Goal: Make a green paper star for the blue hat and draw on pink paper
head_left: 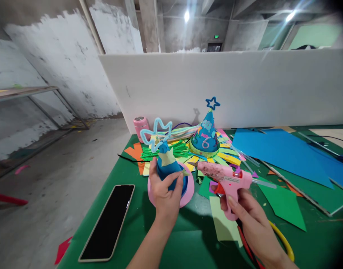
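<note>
My left hand (pixel 167 198) is closed, pinching a small pale green paper piece (pixel 185 173) between its fingertips. Its other fingers rest against a blue paper cone hat (pixel 163 170) with a pink brim (pixel 190 185). On the hat's tip stands a light blue pipe-cleaner star (pixel 171 129), and pale green paper points wrap below it. A pink hot glue gun (pixel 224 175) is gripped in my right hand (pixel 251 215). Its nozzle points left, near the green piece but apart from it. A clear glue stick (pixel 263 183) sticks out of its back.
Behind stands a decorated blue cone hat (pixel 206 132) with a dark blue star. Green pipe cleaners (pixel 149 154) and paper strips lie around it. A phone (pixel 108 222) lies at left, a pink can (pixel 141 129) behind. Blue sheets (pixel 278 153) cover the right; a white panel (pixel 230 86) borders the back.
</note>
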`<action>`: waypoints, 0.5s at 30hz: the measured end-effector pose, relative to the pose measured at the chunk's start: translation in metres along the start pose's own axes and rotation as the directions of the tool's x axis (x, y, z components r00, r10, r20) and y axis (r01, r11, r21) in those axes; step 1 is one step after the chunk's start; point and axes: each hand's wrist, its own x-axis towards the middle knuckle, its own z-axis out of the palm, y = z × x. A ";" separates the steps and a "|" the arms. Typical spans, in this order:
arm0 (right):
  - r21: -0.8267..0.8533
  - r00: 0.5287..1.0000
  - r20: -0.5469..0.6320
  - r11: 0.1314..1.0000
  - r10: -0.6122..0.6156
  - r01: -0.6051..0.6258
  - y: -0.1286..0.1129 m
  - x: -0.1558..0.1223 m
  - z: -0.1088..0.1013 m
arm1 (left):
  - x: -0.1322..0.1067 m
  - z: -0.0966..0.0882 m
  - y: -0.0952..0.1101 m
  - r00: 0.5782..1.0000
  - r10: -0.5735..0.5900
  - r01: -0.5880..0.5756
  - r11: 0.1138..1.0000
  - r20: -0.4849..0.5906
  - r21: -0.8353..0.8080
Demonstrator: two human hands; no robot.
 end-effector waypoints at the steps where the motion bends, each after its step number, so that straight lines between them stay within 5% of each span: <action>1: 0.015 1.000 -0.005 1.000 0.002 -0.002 0.000 0.000 0.000 | 0.000 0.002 0.001 1.000 0.004 -0.004 1.000 -0.021 0.013; 15: 0.069 0.998 0.059 0.998 -0.003 -0.001 0.008 -0.002 -0.001 | -0.001 0.016 -0.006 0.994 0.048 -0.038 0.994 -0.103 0.099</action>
